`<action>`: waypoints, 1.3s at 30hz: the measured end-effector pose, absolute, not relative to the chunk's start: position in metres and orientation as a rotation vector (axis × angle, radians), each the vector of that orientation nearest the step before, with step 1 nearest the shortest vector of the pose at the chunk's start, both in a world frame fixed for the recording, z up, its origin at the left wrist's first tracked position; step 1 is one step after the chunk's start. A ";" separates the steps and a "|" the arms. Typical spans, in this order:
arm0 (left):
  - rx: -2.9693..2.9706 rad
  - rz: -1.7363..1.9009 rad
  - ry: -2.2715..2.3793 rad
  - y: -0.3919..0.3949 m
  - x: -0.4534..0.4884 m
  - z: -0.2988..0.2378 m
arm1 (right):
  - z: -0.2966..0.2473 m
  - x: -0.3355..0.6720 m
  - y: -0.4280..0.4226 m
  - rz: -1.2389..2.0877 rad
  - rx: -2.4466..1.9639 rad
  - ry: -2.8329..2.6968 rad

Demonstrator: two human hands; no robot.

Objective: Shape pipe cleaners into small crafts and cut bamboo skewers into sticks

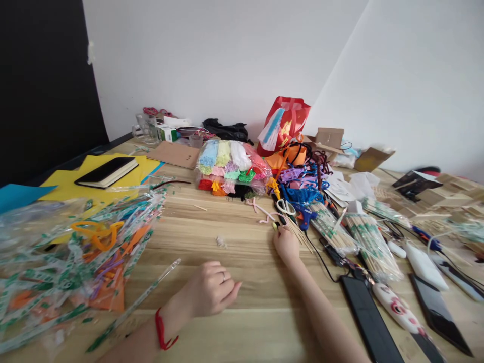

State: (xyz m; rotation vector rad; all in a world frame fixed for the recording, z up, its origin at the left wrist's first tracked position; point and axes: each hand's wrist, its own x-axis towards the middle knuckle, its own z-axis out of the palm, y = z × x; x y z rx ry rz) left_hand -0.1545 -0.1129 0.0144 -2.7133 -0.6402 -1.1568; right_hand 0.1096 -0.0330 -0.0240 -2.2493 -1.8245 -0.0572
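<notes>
My left hand (216,288) hovers over the middle of the wooden table with its fingers curled in, a ring on one finger and a red string on the wrist. Nothing shows in it. Farther forward, my right hand (286,245) is closed at the near end of a small dark thing with a yellow-green part, mostly hidden by the fingers. White-handled scissors (286,207), pink pipe cleaners (260,207) and loose wooden sticks (301,234) lie around it. Some small pale bits (221,243) lie on the wood between the hands.
A bag of colourful pipe-cleaner bundles (230,169) lies at the back, near a red bag (285,123). Plastic wrappers (71,272) cover the left side. Bagged sticks (372,244), a blue glue gun (307,217) and a black phone (370,317) lie right.
</notes>
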 end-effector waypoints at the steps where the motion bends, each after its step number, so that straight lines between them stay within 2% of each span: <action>1: -2.718 -1.150 -0.643 -0.113 -0.154 0.014 | -0.024 0.106 -0.023 -0.050 -2.234 -1.838; 8: -2.741 -1.092 -0.671 -0.114 -0.154 0.011 | -0.024 0.060 0.023 0.045 -2.026 -2.020; 14: -2.727 -1.097 -0.660 -0.113 -0.154 0.009 | -0.025 0.027 0.011 0.124 -1.823 -2.165; 22: -2.726 -1.114 -0.652 -0.113 -0.154 0.010 | -0.017 0.035 -0.004 0.289 -1.542 -2.314; 25: -2.741 -1.072 -0.674 -0.114 -0.155 0.011 | -0.014 0.040 -0.001 0.339 -1.654 -2.241; 31: -2.725 -1.033 -0.722 -0.113 -0.156 0.011 | -0.003 0.062 0.028 0.237 -2.036 -1.949; 39: -2.709 -1.060 -0.711 -0.112 -0.157 0.011 | 0.047 0.127 0.017 0.183 -2.208 -1.736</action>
